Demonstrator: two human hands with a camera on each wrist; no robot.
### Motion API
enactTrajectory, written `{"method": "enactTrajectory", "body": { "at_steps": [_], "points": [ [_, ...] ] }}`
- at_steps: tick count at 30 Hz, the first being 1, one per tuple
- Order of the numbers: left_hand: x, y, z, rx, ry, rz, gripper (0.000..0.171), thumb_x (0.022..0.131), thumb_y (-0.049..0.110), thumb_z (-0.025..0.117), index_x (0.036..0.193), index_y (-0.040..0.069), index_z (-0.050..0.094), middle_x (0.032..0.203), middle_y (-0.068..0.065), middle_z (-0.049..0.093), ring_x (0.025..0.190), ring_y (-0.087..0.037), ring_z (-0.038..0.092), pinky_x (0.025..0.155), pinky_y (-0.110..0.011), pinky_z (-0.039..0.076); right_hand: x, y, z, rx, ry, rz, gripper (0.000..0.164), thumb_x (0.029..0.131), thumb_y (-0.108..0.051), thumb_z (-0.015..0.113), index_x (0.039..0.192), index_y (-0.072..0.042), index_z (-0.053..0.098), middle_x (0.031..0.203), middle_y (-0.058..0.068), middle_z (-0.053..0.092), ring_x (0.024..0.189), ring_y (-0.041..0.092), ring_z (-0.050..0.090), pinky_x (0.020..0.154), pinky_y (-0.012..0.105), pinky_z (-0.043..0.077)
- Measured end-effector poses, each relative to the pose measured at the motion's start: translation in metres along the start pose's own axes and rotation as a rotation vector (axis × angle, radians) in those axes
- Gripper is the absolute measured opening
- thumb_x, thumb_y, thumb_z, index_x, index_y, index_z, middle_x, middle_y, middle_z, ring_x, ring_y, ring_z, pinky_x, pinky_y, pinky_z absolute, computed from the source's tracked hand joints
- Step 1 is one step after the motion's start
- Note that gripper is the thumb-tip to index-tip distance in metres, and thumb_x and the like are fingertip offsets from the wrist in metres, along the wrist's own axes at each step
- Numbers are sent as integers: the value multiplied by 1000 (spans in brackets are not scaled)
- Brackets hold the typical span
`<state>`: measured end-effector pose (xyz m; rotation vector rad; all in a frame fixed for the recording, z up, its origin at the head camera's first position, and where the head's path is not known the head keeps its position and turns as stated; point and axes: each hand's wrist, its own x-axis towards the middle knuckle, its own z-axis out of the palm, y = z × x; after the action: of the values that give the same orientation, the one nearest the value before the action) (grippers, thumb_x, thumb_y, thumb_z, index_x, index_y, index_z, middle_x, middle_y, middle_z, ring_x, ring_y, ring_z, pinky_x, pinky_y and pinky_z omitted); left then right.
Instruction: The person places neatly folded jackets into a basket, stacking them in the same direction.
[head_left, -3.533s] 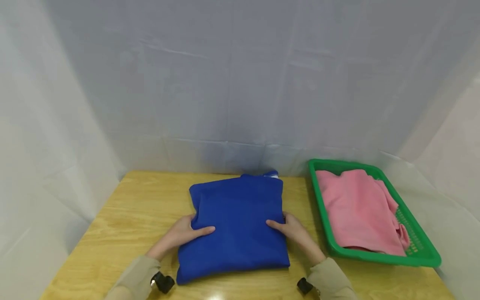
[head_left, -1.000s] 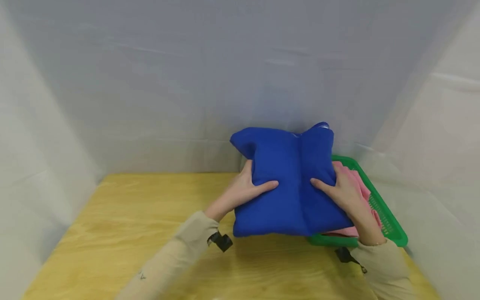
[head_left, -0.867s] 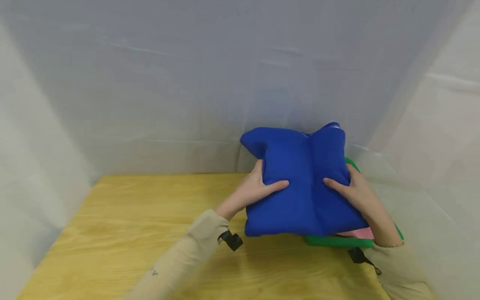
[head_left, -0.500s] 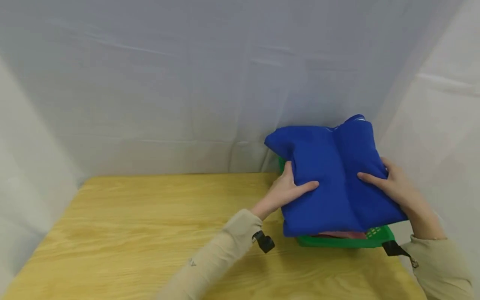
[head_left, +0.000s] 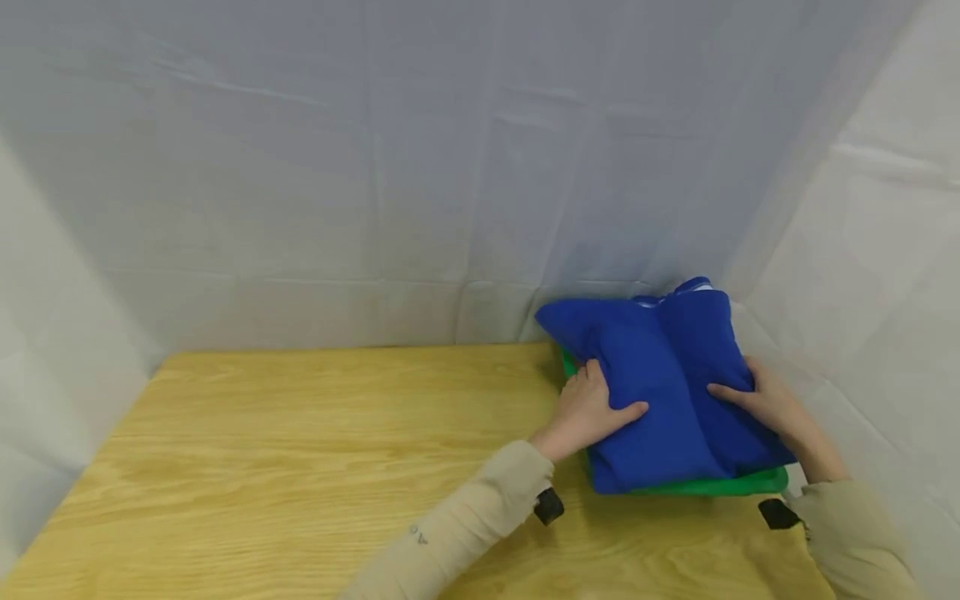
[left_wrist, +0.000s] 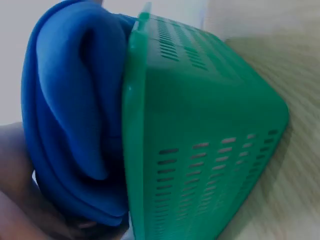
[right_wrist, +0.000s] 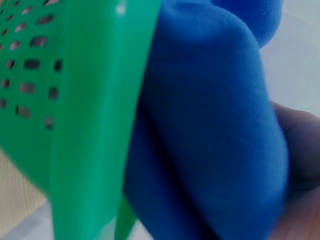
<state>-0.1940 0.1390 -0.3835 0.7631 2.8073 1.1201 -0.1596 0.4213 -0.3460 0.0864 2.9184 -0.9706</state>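
Observation:
A folded blue garment [head_left: 652, 392] with a white-striped edge at its top lies over the green plastic basket [head_left: 720, 485] at the right of the table. My left hand [head_left: 588, 412] grips its left side, thumb on top and the other fingers tucked at the edge. On the opposite side my right hand [head_left: 772, 404] holds it the same way, thumb on the cloth. In the left wrist view, thick folds of the garment [left_wrist: 75, 100] sit right at the basket rim [left_wrist: 134, 95]. The right wrist view shows the cloth [right_wrist: 210, 115] against the rim too. The pink cloth seen earlier is hidden.
The wooden table [head_left: 300, 450] stretches out to the left. A pale sheet [head_left: 420, 167] hangs behind it, and another sheet [head_left: 885, 275] stands close by the basket on the right. Small black devices [head_left: 549, 506] are strapped at both wrists.
Both hands have lifted the blue garment off the table, carried it right over the basket, and lowered it onto it. It now covers the pink cloth. The head view has swung right.

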Motion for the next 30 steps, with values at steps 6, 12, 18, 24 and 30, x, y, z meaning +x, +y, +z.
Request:
{"method": "enactTrajectory", "body": {
  "at_steps": [6,12,18,24,30],
  "points": [
    [-8,8,-2,166,166,-27,104,92,57,68,157,-8,20,159,-26,26,144,-38,34,115,-47,35,-3,-4,-2,-132,119,-51,93,103,-36,58,155,15,0,146,52,19,129,71,27,100,79,30],
    [-9,13,-9,247,252,61,100,93,53,69,163,8,13,169,-18,6,155,-38,8,120,-61,21,-5,-15,10,-368,331,-324,84,98,-34,69,162,-8,20,156,41,17,140,67,12,101,83,19],
    [-3,10,-7,457,-7,180,66,99,67,44,158,38,35,168,2,21,157,-28,7,120,-66,13,-1,-24,29,-504,102,-318,75,98,-51,63,161,-27,30,165,27,14,147,61,-1,98,89,13],
    [0,5,2,506,-135,139,54,101,68,37,151,47,43,164,9,32,155,-21,17,120,-66,10,-3,-16,49,-553,6,-204,77,96,-61,58,160,-30,31,165,27,12,145,64,-4,95,91,5],
    [1,8,2,501,-148,122,52,101,65,41,149,45,47,162,8,34,155,-22,20,120,-67,8,-1,-14,55,-569,13,-204,79,95,-62,59,161,-31,29,166,26,11,145,64,-4,96,91,4]
  ]
}}
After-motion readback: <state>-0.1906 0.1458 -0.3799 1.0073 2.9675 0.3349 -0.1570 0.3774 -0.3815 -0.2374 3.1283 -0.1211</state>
